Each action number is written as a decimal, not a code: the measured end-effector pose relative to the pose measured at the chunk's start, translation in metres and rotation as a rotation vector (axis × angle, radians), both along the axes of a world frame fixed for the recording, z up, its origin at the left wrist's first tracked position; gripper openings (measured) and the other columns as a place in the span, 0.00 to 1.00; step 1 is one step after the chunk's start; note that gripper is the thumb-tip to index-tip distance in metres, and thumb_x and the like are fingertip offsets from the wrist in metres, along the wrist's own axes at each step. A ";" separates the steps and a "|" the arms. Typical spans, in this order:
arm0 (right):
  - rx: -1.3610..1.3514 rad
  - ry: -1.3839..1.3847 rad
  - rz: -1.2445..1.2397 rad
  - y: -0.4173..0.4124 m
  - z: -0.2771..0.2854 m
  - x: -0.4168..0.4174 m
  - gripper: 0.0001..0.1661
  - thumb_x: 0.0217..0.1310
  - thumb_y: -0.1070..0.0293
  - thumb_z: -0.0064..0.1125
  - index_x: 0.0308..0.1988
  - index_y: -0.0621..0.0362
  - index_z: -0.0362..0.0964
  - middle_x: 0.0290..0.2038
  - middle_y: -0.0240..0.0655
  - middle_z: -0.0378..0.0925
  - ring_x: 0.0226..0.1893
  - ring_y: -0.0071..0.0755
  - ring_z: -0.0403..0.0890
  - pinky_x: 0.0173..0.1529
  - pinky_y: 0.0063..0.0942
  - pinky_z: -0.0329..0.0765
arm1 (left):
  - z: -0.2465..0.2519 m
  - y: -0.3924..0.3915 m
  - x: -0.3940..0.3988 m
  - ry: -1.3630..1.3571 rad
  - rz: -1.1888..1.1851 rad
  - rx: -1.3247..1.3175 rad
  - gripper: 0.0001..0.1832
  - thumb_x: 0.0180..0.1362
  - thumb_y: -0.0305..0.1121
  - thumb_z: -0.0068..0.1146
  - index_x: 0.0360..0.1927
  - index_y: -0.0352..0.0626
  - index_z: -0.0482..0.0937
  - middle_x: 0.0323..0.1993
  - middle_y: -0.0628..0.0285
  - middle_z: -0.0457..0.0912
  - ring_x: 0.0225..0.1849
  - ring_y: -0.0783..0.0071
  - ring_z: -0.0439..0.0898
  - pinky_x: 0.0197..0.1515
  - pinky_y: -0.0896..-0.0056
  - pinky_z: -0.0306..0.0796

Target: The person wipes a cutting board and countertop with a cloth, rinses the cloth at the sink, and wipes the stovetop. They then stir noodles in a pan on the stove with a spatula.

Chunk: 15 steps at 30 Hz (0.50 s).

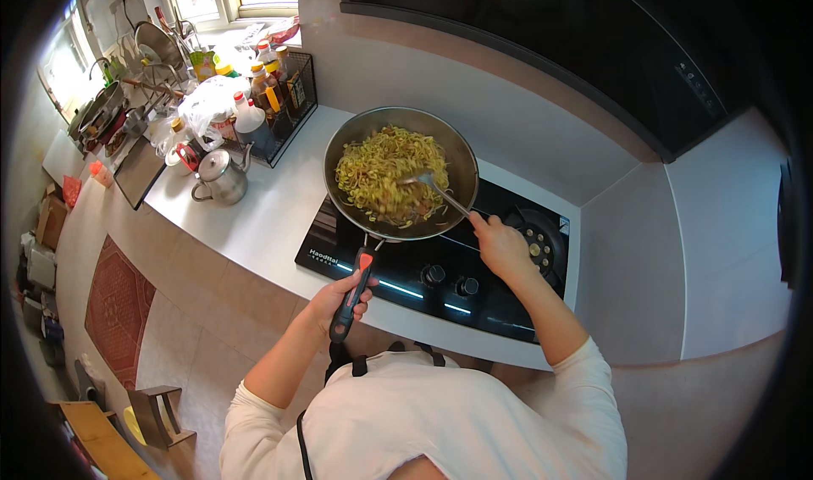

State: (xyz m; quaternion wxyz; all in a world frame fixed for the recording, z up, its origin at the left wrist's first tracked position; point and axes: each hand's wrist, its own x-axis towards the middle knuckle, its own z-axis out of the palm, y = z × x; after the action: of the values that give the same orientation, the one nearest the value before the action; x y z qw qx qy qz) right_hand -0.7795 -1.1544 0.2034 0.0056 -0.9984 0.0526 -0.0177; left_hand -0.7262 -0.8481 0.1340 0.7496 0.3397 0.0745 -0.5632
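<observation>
A wide metal wok [467, 143] sits over the left side of a black glass gas hob [394, 270]. Inside it lies a heap of yellow-green bean sprouts [381, 168] with small brownish bits, partly blurred. My left hand [343, 299] grips the wok's black handle [348, 308], which has a red inset. In my right hand [502, 245] is the handle of a metal spatula [448, 197]. Its blade rests among the sprouts, right of the wok's middle. The burner under the wok is hidden.
An uncovered burner [540, 248] and two control knobs [434, 274] are on the hob. Left on the white counter [279, 207] stand a metal kettle [223, 178] and a black wire rack [308, 111] of bottles. A black range hood [527, 41] overhangs the back.
</observation>
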 end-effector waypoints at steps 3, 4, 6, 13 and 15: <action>-0.008 -0.090 0.037 0.003 0.032 -0.013 0.19 0.55 0.68 0.47 0.50 0.48 0.64 0.29 0.42 0.69 0.25 0.46 0.77 0.28 0.38 0.74 | -0.001 0.000 0.000 0.009 0.019 0.012 0.22 0.60 0.48 0.42 0.43 0.37 0.67 0.23 0.66 0.69 0.18 0.80 0.68 0.18 0.81 0.67; 0.008 -0.121 0.046 0.007 0.039 -0.011 0.18 0.56 0.66 0.47 0.49 0.45 0.66 0.28 0.40 0.68 0.26 0.45 0.76 0.28 0.37 0.73 | -0.002 0.000 0.000 0.011 0.025 0.017 0.21 0.60 0.48 0.42 0.43 0.37 0.67 0.22 0.66 0.69 0.18 0.80 0.68 0.18 0.81 0.67; 0.015 -0.153 0.101 0.022 0.051 0.004 0.19 0.56 0.68 0.47 0.50 0.44 0.66 0.28 0.40 0.67 0.27 0.44 0.76 0.30 0.37 0.73 | -0.002 -0.001 -0.001 0.023 0.028 0.009 0.21 0.61 0.47 0.42 0.43 0.38 0.67 0.22 0.65 0.69 0.17 0.79 0.68 0.18 0.82 0.66; 0.014 -0.044 0.124 0.052 0.026 0.067 0.23 0.50 0.74 0.46 0.49 0.44 0.65 0.32 0.41 0.70 0.31 0.45 0.77 0.33 0.38 0.75 | 0.000 -0.006 0.000 0.045 -0.014 -0.017 0.20 0.60 0.47 0.42 0.43 0.39 0.67 0.21 0.66 0.69 0.18 0.79 0.68 0.18 0.82 0.65; 0.028 0.024 0.072 0.049 0.022 0.055 0.22 0.51 0.73 0.46 0.48 0.44 0.66 0.32 0.42 0.70 0.31 0.46 0.77 0.33 0.39 0.75 | -0.001 -0.005 0.002 0.044 -0.024 -0.020 0.20 0.60 0.47 0.43 0.43 0.39 0.67 0.22 0.67 0.69 0.18 0.79 0.68 0.19 0.81 0.65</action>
State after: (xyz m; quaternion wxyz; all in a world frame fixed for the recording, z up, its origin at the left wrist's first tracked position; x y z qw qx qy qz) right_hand -0.7243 -1.1049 0.2250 0.0197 -0.9997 0.0169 -0.0047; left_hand -0.7246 -0.8532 0.1330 0.7443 0.3207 0.0813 -0.5801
